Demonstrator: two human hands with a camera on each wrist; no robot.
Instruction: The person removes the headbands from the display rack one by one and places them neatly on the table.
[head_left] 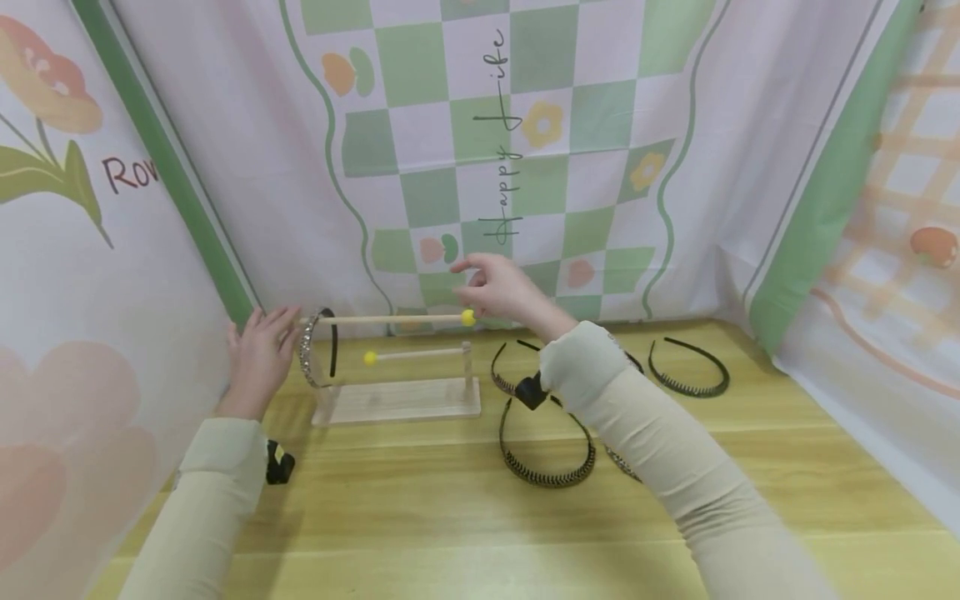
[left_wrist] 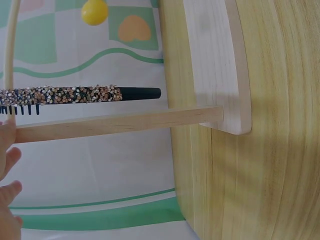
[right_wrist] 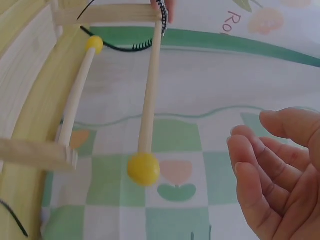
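Observation:
A wooden stand [head_left: 397, 402] holds two horizontal rods at different heights, each tipped with a yellow ball. From the upper rod [head_left: 397, 319] hangs a black headband covered in sparkly stones [head_left: 306, 350], close to the left post. My left hand [head_left: 258, 358] touches the top of that post [left_wrist: 120, 122], its fingers mostly extended; the left wrist view cuts off most of the hand. Beside the upper rod's yellow ball [right_wrist: 143, 169], my right hand [right_wrist: 280, 185] is raised with loosely bent fingers and nothing in it, apart from the rod.
On the wooden table [head_left: 375, 517], right of the stand, lie several dark toothed headbands, including a front one [head_left: 551, 481] and a far right one [head_left: 693, 390]. My right forearm partly covers others, such as a patterned one [head_left: 624, 467]. Printed curtains [head_left: 300, 208] enclose the table.

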